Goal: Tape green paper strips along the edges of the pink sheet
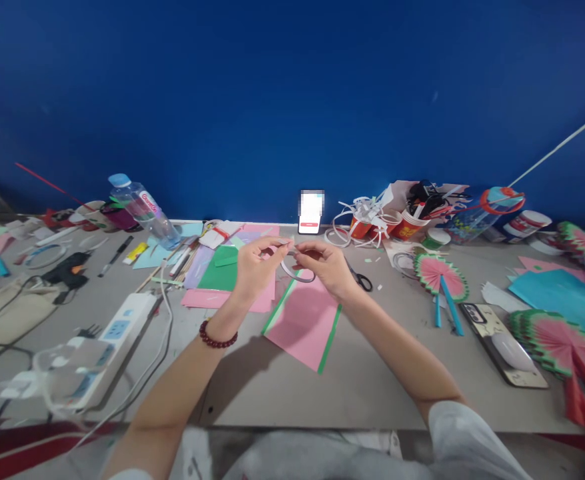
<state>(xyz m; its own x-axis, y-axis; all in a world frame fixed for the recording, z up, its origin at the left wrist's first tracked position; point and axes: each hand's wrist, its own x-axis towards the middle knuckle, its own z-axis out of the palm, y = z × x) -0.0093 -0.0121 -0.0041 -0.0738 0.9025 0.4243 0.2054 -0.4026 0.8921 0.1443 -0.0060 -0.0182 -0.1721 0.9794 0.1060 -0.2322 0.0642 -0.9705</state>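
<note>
The grey worktop (272, 390) carries a pink sheet (305, 323) (green-edged) at its middle. A power strip (115, 331) lies toward the front left corner, paper fans (555, 339) along the right edge.

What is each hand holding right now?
Left hand: closed, pinching the tape.
Right hand: closed, pinching the same tape.

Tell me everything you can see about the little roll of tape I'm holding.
The roll of tape is a thin ring, pale grey-white, open in the middle. It hangs upright above the table, pinched between the fingertips of the left hand and the right hand. A pink sheet with green edges lies beneath it. Any peeled end is too small to tell.
</note>
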